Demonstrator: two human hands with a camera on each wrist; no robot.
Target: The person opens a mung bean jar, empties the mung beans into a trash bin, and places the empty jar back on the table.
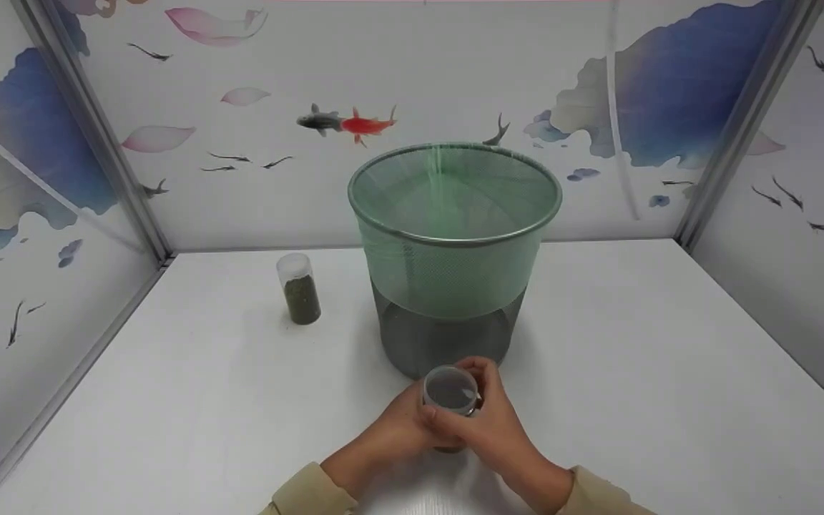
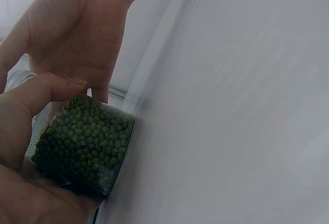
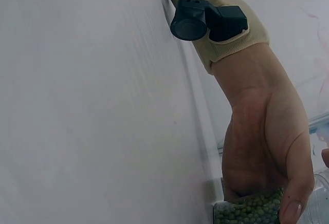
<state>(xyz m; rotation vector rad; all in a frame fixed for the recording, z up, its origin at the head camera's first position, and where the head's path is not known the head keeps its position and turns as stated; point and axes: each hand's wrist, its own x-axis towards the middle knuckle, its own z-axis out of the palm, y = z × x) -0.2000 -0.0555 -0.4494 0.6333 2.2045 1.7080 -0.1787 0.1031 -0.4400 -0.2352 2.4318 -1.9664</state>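
Both hands are at a clear plastic jar [image 1: 450, 390] of green mung beans, close to the table top in front of the mesh bin. My left hand [image 1: 406, 429] grips the lower part, its thumb lying across the side in the left wrist view. Around the upper part, my right hand [image 1: 494, 422] curls its thumb in front and its fingers behind. In the left wrist view the beans [image 2: 87, 136] show through the wall, and the right hand [image 2: 82, 34] is behind. Whether a lid is on the jar is hard to tell.
A tall mesh bin [image 1: 448, 336], green above and dark grey below, stands just beyond the hands. Left of it stands another clear jar [image 1: 302, 297], partly filled with dark green grains. Printed panels [image 1: 240, 186] enclose the white table [image 1: 204, 400] at back and sides.
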